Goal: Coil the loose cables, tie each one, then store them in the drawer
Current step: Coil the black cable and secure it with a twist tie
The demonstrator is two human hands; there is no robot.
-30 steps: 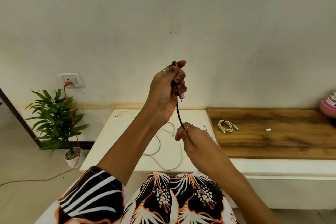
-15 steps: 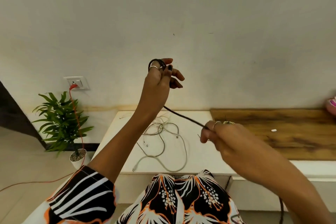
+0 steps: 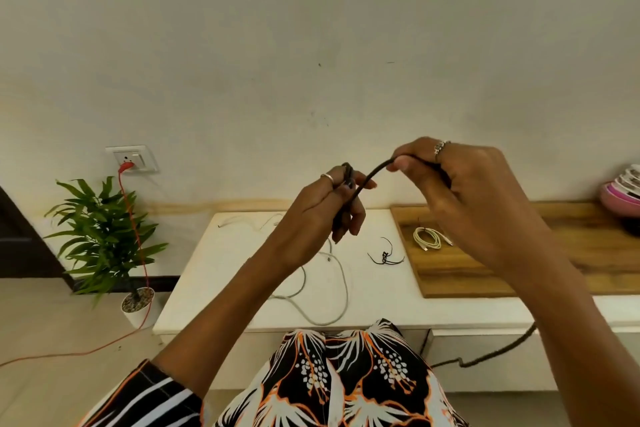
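1. Plain pale wall fills the background; below it a white surface [image 3: 363,308] runs along the wall, with a wooden board [image 3: 519,274] on its right part.
2. Left hand [image 3: 325,204]: fingers curled round the turns of the black cable [image 3: 369,177] already gathered, held above the middle of the surface.
3. Right hand [image 3: 460,198]: thumb and fingers pinch the same cable a short way along. The free run hangs behind the right forearm and trails off below the front edge of the surface.
4. Judged step: coiling of the black cable is under way; tying and storing remain.
5. Handling, as judged:
   - Light and flexible, yet springy enough to hold a smooth arch between the hands.
   - Turns are likely to spring apart if the left hand slackens.
   - Take hold just beside the coil for each new turn; let the tail slide through the right fingers.
   - Avoid pulling on the plug ends.
6. Other items:
   - A loose white cable [image 3: 341,291] sprawls near the front edge.
   - A small black tie [image 3: 385,257] lies near the board's left edge.
   - A coiled white cable [image 3: 428,238] rests on the board's left end.
7. No drawer can be identified with certainty.
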